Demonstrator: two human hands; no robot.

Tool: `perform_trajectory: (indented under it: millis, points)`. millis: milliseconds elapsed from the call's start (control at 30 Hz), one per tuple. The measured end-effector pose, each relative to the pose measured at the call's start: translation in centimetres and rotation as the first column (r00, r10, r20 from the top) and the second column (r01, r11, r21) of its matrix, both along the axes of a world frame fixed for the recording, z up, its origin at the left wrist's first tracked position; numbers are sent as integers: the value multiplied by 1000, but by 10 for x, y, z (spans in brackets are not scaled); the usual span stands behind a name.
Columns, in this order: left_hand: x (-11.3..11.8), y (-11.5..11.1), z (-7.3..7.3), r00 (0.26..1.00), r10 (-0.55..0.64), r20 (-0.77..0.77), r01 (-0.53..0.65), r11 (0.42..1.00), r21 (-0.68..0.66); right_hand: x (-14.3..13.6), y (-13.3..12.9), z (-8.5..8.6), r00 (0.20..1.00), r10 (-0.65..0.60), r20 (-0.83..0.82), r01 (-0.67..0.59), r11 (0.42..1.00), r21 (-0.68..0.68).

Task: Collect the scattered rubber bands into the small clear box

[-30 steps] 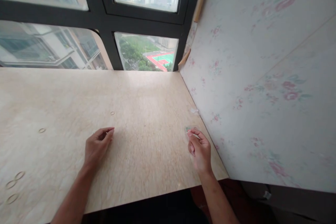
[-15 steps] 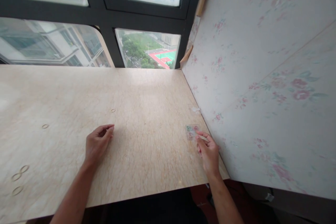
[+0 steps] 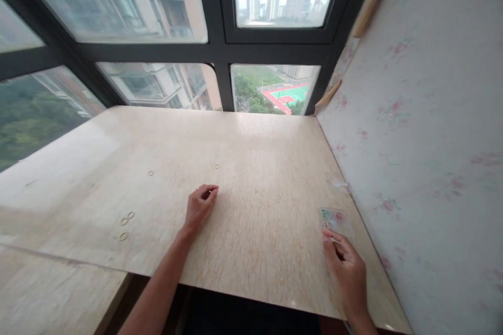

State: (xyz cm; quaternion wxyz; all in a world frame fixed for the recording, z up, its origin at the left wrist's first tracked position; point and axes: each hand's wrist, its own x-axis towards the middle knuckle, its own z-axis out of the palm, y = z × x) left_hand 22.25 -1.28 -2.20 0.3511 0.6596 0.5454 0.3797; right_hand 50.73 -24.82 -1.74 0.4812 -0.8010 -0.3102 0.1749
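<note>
nearest to us, our right hand [image 3: 348, 269] lies on the beige marble-pattern tabletop [image 3: 255, 241], close to its front edge and near the floral wall panel [image 3: 424, 167]. its fingers are half curled and hold nothing; the fingertips [image 3: 328, 235] touch the near edge of a small clear plastic sheet [image 3: 334, 218] with green and red marks, which lies flat on the tabletop just beside the wall panel. a little farther and to the left, our left hand [image 3: 199, 205] rests on the tabletop with loosely bent fingers, also empty. three thin rubber bands [image 3: 126, 222] lie together well apart to its left. beyond the left hand we see two more single rubber bands, one [image 3: 217, 166] near and one [image 3: 150, 173] more to the left. at the far end, the dark window frame [image 3: 220, 52] shows buildings and a sports court [image 3: 288, 97] outside.
</note>
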Motion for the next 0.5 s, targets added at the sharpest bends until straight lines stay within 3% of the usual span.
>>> perform_trajectory:
  millis: [167, 267, 367, 500]
  points:
    - [-6, -5, 3, 999, -23, -27, 24, 998, 60, 6, 0, -4, 1000, -1, 19, 1, 999, -38]
    - [-26, -11, 11, 992, -37, -123, 52, 992, 117, 7, -1, -6, 1000, 2, 20, -1, 996, -85]
    - [-64, -18, 21, 973, 8, -233, 25, 990, 142, 7, -2, -8, 999, 13, 35, -8, 990, -140]
    - [-135, -25, 34, 902, 176, -394, -132, 982, 135, 11, -3, -12, 996, 24, 88, -9, 986, -165]
